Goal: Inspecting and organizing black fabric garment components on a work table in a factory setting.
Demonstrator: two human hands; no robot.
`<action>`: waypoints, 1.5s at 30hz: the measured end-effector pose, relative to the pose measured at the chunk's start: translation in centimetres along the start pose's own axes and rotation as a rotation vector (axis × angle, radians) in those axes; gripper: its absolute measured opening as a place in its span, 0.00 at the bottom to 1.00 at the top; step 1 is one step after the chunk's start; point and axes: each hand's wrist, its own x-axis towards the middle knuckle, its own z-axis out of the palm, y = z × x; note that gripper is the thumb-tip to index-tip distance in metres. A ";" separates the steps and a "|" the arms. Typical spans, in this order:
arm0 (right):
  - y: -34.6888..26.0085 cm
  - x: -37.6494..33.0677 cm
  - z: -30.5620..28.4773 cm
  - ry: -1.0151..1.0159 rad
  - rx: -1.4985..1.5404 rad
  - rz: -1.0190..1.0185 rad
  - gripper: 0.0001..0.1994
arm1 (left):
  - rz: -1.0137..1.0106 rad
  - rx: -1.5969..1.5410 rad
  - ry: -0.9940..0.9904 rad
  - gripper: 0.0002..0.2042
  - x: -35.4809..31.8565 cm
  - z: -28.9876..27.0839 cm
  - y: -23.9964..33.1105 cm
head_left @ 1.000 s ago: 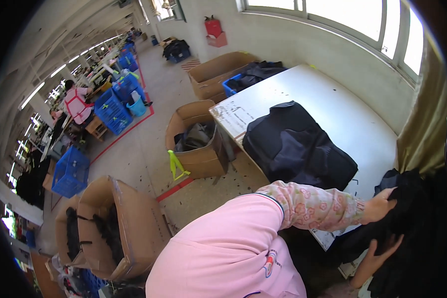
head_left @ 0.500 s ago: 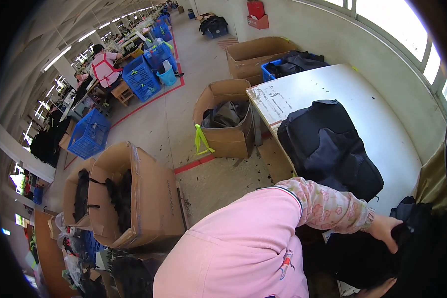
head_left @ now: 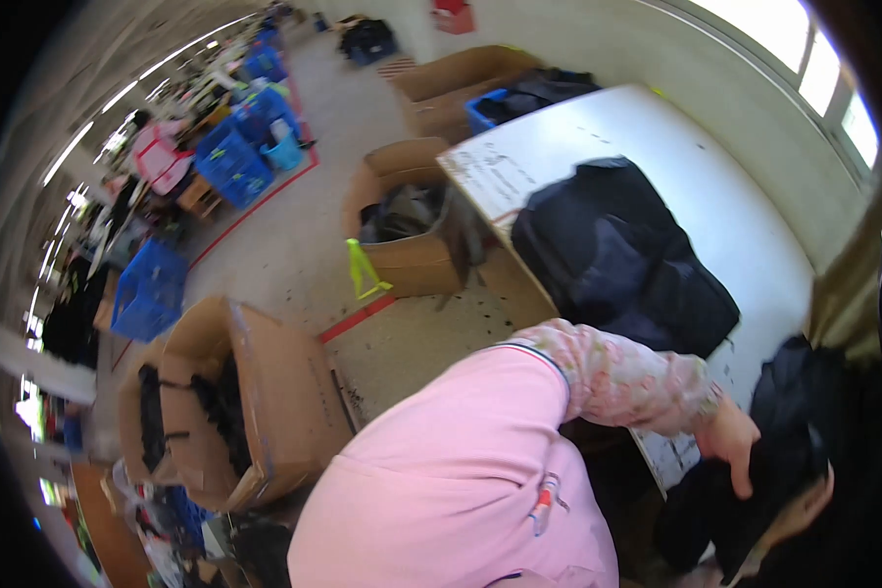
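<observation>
My left hand (head_left: 730, 441), at the end of a floral sleeve, is closed on a bundle of black fabric (head_left: 794, 421) at the table's near right end. Its thumb lies over the cloth and the other fingers are hidden behind it. Lower right, my right hand (head_left: 802, 510) shows only in part against the same dark cloth, and its fingers are mostly covered. A flat, bag-like black fabric piece (head_left: 617, 260) lies on the white table (head_left: 701, 157), just beyond my left forearm.
Cardboard boxes (head_left: 412, 265) with dark material stand left of the table, with a larger box (head_left: 294, 392) nearer me. A blue crate (head_left: 485, 113) sits behind the table. Farther left are more blue crates (head_left: 152, 289) and a person in a pink apron (head_left: 157, 162). A wall with windows borders the right.
My view has shifted, and the scene sits farther left and higher. The black bundle has been raised and turned, with both hands still at it; more of the right hand shows.
</observation>
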 end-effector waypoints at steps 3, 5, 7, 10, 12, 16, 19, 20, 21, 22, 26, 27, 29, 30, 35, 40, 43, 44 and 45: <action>-16.9 -1.3 6.5 -0.241 0.233 0.104 0.12 | 0.219 -0.312 0.303 0.20 -4.0 -0.8 1.9; -13.4 -2.1 6.6 -0.310 0.245 0.211 0.12 | 0.306 -0.427 0.172 0.16 -3.1 -2.3 2.5; -7.2 -1.1 8.0 -0.356 0.406 0.301 0.12 | 0.443 -0.368 0.074 0.15 -2.8 -3.4 2.9; -8.5 2.9 1.7 -0.212 0.527 0.615 0.13 | 0.397 -0.302 0.110 0.17 -2.0 -4.3 1.9; -14.5 5.2 0.0 -0.184 0.385 0.270 0.14 | 0.411 -0.179 0.158 0.18 -1.1 -3.8 1.4; -18.7 3.8 2.0 -0.319 0.060 -0.092 0.15 | 0.414 0.003 0.222 0.16 0.1 -1.3 1.0; -17.6 3.2 1.8 -0.289 0.144 0.014 0.13 | 0.424 -0.135 0.376 0.17 0.2 -1.0 2.9; -17.6 3.2 1.6 -0.326 0.264 0.125 0.12 | 0.472 -0.214 0.465 0.16 0.0 -1.0 3.7; -17.5 3.3 1.4 -0.357 0.303 0.093 0.11 | 0.546 -0.095 0.489 0.12 0.1 -1.1 4.2; -17.5 3.4 1.4 -0.360 0.318 0.086 0.11 | 0.554 -0.091 0.503 0.12 -0.1 -1.7 4.5; -18.0 3.7 1.3 -0.446 0.398 0.020 0.10 | 0.595 0.060 0.532 0.07 -1.0 -2.5 5.6; -17.5 3.5 0.9 -0.458 0.381 0.038 0.10 | 0.502 -0.107 0.514 0.09 -1.6 -2.1 6.2; -17.3 3.4 0.7 -0.445 0.368 0.065 0.10 | 0.384 -0.305 0.533 0.12 -2.2 -1.6 6.3; -17.4 3.4 0.4 -0.451 0.377 0.064 0.10 | 0.387 -0.308 0.543 0.12 -2.3 -1.6 6.2; -18.0 4.5 -0.5 -0.533 0.277 0.065 0.08 | 0.438 -0.272 0.612 0.13 -2.0 -4.2 6.1; -15.9 8.4 -2.0 -0.401 0.371 0.282 0.05 | 0.537 0.093 0.671 0.27 -3.5 -8.1 5.7; -13.4 10.9 -3.0 -0.362 0.674 0.469 0.06 | 0.443 0.096 0.483 0.34 -5.5 -8.9 0.4; -13.1 11.5 -3.3 -0.322 0.726 0.521 0.07 | 0.414 0.075 0.385 0.39 -6.1 -9.1 -2.0; -12.6 11.9 -3.6 -0.293 0.766 0.540 0.08 | 0.407 0.085 0.323 0.45 -6.2 -7.8 -4.1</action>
